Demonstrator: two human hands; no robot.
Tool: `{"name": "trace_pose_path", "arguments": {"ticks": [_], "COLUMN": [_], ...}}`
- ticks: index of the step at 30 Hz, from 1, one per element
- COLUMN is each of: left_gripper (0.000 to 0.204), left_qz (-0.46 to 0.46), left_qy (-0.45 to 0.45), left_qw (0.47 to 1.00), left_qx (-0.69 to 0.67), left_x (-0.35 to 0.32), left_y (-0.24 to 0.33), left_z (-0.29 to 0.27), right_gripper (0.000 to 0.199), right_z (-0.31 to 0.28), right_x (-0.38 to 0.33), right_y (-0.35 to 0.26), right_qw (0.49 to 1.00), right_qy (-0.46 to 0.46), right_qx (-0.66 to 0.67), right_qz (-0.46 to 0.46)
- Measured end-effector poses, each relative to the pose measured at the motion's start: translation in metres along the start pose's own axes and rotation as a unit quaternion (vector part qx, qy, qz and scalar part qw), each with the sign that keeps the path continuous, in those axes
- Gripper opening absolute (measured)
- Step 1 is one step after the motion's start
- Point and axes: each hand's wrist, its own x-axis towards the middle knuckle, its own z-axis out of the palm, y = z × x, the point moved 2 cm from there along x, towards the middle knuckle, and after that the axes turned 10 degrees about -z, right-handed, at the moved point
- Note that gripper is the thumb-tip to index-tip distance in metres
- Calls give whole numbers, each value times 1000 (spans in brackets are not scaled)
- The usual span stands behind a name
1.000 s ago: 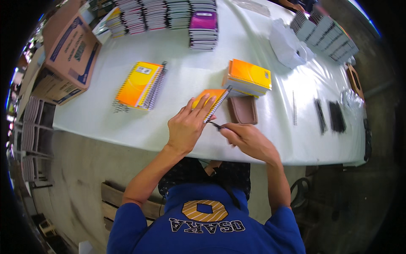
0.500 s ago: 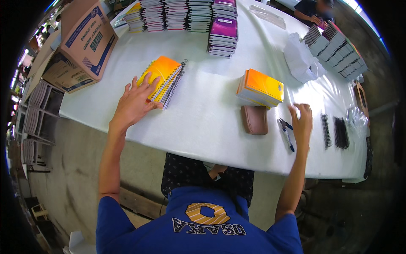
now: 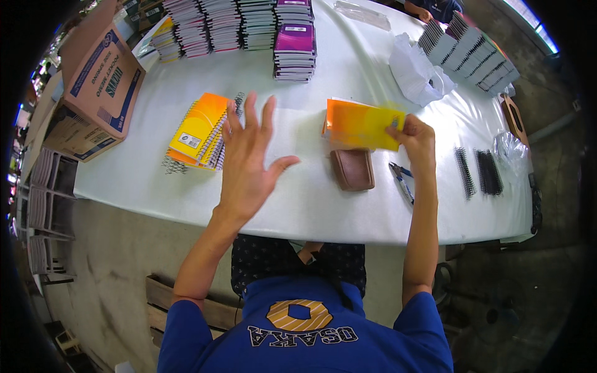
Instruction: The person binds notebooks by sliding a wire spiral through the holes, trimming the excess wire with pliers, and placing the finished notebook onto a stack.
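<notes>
My right hand (image 3: 415,140) pinches the right end of a yellow-orange notebook (image 3: 367,126), blurred as it lifts off the stack under it. Little of that stack shows. My left hand (image 3: 250,163) hovers over the table with its fingers spread, holding nothing. Just left of it lies a small pile of spiral-bound yellow-orange notebooks (image 3: 198,138), their wire coils toward my hand. In front of the stack sits a brown leather-like case (image 3: 352,169). Blue-handled cutting pliers (image 3: 402,181) lie beside it, near my right forearm.
Black spiral coils (image 3: 487,173) lie at the right, near a clear plastic bag (image 3: 511,151). A white plastic bag (image 3: 418,71) stands before stacked notebooks (image 3: 469,56). Purple notebooks (image 3: 295,53) rise at the back. An open cardboard box (image 3: 102,87) is at the left. Another person's hand (image 3: 425,15) shows far off.
My left hand has left the spiral-bound pile and moved right, fingers spread. My right hand has moved to the stack and gripped a notebook from it. The whole view has shifted slightly.
</notes>
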Motion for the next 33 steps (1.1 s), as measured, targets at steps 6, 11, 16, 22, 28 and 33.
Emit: {"name": "trace_pose_path", "arguments": {"ticks": [6,11,16,22,28,33], "left_gripper": [95,75,86,100,76,56], "left_qz": [-1,-205,-190,-69,96,117], "left_qy": [-247,-244,-170,-71,-140,-201], "left_qw": [963,631,625,942,979,969], "left_qx": [-107,-708,-738,-319,114,80], "left_x": [11,-11,-51,-42,-31,-22], "left_y": [40,15,-6,-8,42,21], "left_z": [32,60,76,13,45,59], "right_gripper": [35,48,20,18,23,22], "right_z": [43,57,91,101,100,6], "right_x": [-50,-75,-121,-127,-126,-63], "right_y": [-76,-47,-12,4,-3,40], "right_qw": [890,987,933,992,994,985], "right_qy": [-191,-4,30,-59,-66,-48], "right_qx": [-230,92,355,45,63,-89], "right_qz": [-343,-134,45,-103,-54,-140]}}
